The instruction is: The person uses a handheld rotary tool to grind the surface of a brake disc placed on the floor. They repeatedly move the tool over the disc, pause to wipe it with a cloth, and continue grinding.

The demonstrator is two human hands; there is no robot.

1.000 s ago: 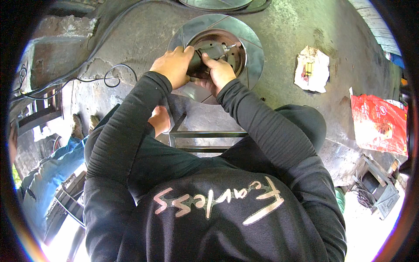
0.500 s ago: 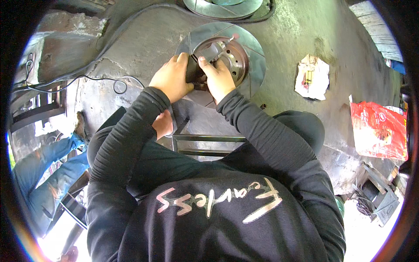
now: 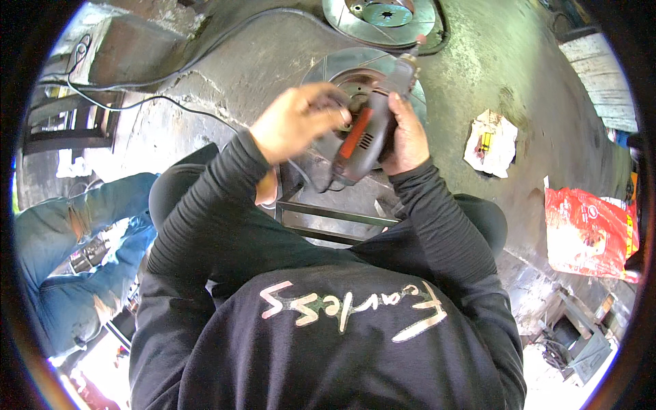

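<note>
A black-and-red power tool [image 3: 367,140] slants above the nearer grooved disc [image 3: 326,67], gripped in our right hand [image 3: 410,140]; our left hand [image 3: 297,117] is blurred, its hold unclear.

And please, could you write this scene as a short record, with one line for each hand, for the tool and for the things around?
Left hand: motion-blurred, beside the tool; contact unclear
Right hand: holding the power tool
Tool look: dark body, red stripe, pinkish tip pointing away from the person
Under the tool: metal disc, partly hidden
Farther ahead: second disc
On the right: pale paper, red bag
On the left: black cord, someone's blue jeans
</note>
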